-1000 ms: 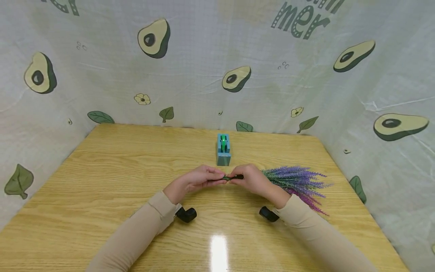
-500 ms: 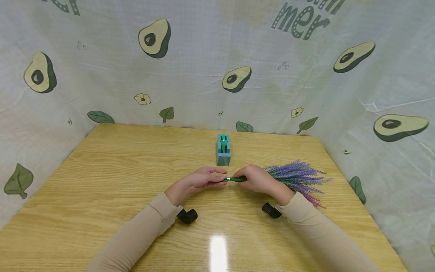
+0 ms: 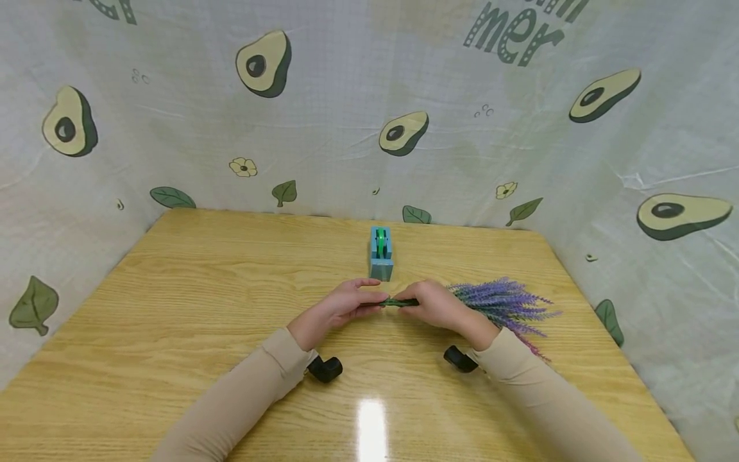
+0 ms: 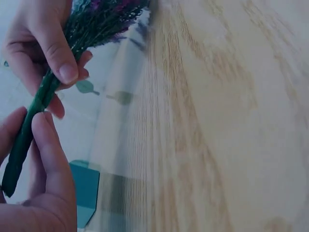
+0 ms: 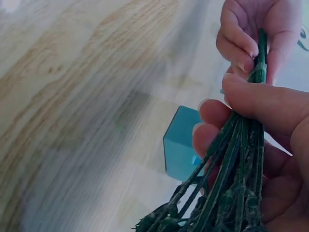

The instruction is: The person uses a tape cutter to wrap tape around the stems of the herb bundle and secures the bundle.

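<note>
A bunch of artificial lavender [image 3: 505, 301], purple with some magenta sprigs, points to the right in the head view. Its green stems [image 3: 399, 302] run level between my two hands. With thumb and fingers my left hand [image 3: 342, 305] pinches the stem end, which the left wrist view shows as a thick green bundle [image 4: 21, 145]. My right hand [image 3: 437, 307] grips the stems just below where they spread, with the thumb across them in the right wrist view. A shiny band, seemingly tape [image 5: 258, 70], circles the stems between the hands.
Just beyond my hands stands a blue tape dispenser [image 3: 381, 269] with a green roll. The wooden table [image 3: 231, 269] ends at a hanging cloth [image 3: 323, 128] printed with avocados. Black wrist cameras [image 3: 326, 369] hang below both wrists.
The flower heads have swung slightly, and the magenta sprigs show less than a second ago. My right hand has shifted slightly right, exposing more stem between the hands. Both hands keep their hold.
</note>
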`<state>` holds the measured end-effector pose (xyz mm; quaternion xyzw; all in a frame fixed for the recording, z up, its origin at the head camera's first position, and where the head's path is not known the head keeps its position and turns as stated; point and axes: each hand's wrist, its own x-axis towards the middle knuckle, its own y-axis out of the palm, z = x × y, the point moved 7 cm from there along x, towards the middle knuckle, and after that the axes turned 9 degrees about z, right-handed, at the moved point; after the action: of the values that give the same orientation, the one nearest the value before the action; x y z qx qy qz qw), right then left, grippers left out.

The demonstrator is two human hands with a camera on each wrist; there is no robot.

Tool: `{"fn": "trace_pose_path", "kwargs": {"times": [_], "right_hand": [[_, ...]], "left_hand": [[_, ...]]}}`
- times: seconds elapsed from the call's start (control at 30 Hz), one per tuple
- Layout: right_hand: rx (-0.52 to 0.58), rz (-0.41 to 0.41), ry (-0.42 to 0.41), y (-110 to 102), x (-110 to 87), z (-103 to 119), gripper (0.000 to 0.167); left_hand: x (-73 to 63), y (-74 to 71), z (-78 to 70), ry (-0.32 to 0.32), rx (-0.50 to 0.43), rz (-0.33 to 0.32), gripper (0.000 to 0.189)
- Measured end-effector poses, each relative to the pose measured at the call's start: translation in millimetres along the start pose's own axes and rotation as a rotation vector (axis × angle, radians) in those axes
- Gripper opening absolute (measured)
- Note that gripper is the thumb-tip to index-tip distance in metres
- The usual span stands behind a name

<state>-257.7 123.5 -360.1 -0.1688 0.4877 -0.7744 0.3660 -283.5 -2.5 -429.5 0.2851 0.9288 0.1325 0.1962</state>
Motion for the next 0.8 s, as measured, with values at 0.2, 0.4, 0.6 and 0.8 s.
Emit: {"fn": "trace_pose_path", "kwargs": {"times": [0.2, 0.4, 0.6, 0.8], "right_hand": [[0.007, 0.03, 0.02, 2.5, -0.4, -1.9, 0.022], [0.0, 0.037, 0.018, 2.3, -1.4, -3.4, 0.026], [0.008, 0.02, 0.043, -0.1, -2.2, -6.5, 0.025], [0.289, 0.116, 0.036, 2.0, -0.7, -16.9, 0.025]], "left_hand": [[0.1, 0.3, 0.3, 0.033, 0.016, -0.094, 0.048], [-4.1, -3.8, 0.8, 0.051, 0.052, -0.112, 0.024], [-7.8, -10.3, -2.1, 0.043, 0.052, -0.07, 0.025], [-11.0, -10.9, -8.2, 0.03, 0.052, -0.053, 0.026]]}}
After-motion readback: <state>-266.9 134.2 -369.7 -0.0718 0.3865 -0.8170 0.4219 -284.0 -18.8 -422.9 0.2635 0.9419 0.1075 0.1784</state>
